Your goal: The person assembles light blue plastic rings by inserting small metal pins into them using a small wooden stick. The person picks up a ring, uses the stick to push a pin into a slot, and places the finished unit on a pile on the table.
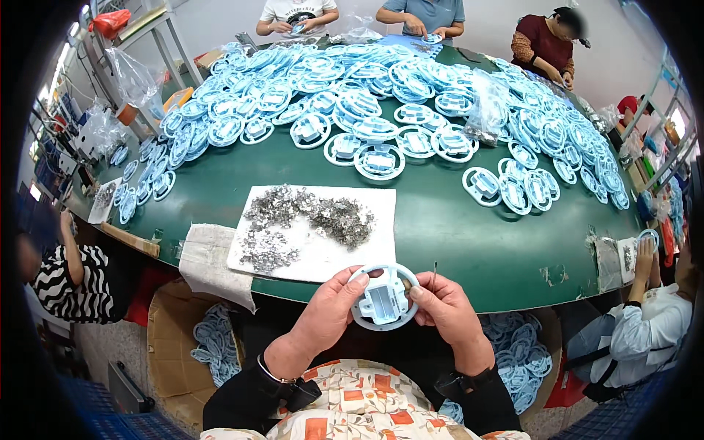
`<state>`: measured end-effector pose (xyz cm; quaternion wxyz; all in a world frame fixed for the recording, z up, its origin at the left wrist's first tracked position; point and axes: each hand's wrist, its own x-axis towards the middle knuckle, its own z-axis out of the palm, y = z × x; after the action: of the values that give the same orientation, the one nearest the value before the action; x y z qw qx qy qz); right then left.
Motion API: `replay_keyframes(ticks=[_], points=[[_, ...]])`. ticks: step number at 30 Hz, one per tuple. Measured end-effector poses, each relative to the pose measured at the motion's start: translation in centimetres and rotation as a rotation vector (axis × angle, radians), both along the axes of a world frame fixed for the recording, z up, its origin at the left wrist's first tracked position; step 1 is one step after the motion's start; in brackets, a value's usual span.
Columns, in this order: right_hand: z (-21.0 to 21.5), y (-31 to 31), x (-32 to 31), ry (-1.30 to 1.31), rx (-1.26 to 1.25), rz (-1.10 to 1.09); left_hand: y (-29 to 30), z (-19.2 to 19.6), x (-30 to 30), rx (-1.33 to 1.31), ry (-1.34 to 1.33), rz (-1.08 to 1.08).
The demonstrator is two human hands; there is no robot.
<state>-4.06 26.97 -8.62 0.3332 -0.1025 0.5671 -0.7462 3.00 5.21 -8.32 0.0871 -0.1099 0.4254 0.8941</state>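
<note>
Light blue plastic makes up the round part (384, 301) that the person holds upright in front of the near edge of the green counter (455, 242), with its open rectangular middle facing the person. The left hand (331, 302) grips the left side of the rim: the fingers are closed to the thickness of the part, thumb on the near face, the others mostly hidden behind. The right hand (446, 306) pinches the opposite side, its thumb pressed to the rim and its fingers bent in close. A thin metal tool (435, 273) sticks up from between those right fingers; how they hold its lower end cannot be told.

Just beyond the hands lies a white board (323, 253) bearing loose heaps of small metal pieces (345, 221). A pale grey cloth (213, 258) hangs over the counter's edge to its left. Farther back, a broad pile of similar blue parts (367, 73) spreads across the counter, with a clear plastic bag (488, 103) among them. Below, a cardboard box (172, 359) at the left contains more. Across the counter, 3 people work with their hands lowered.
</note>
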Motion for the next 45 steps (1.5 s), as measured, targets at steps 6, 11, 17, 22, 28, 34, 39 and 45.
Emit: replay_keyframes(ticks=[6, 11, 17, 22, 28, 34, 39, 45], points=[[0.5, -1.9, 0.0, 0.198, 0.101, -0.07, -2.9, 0.4, 1.7, -0.089, -0.014, 0.0], [1.3, -6.4, -1.4, 0.617, 0.328, -0.169, -5.4, -0.3, 2.9, -0.258, -0.047, -0.021], [3.1, -14.3, -3.6, 1.22, 0.6, 0.009, -7.5, -1.1, 3.8, -0.258, -0.069, -0.056], [2.5, -18.4, -6.0, 1.539, 0.827, 0.184, -9.0, -0.6, 3.8, -0.292, -0.057, -0.094], [2.8, -18.7, -6.4, 1.586, 0.809, 0.243, -9.9, -1.3, 3.8, -0.373, -0.037, -0.029], [5.6, -16.2, -5.0, 1.17, 0.528, 0.104, -10.5, -0.1, 2.4, -0.6, 0.137, 0.127], [7.6, -14.2, -3.2, 1.265, 0.543, 0.131, -9.9, 1.8, 0.7, -0.776, 0.2, 0.143], [7.3, -13.0, -2.4, 1.334, 0.572, 0.049, -9.0, 3.0, 0.5, -0.971, 0.245, 0.092]])
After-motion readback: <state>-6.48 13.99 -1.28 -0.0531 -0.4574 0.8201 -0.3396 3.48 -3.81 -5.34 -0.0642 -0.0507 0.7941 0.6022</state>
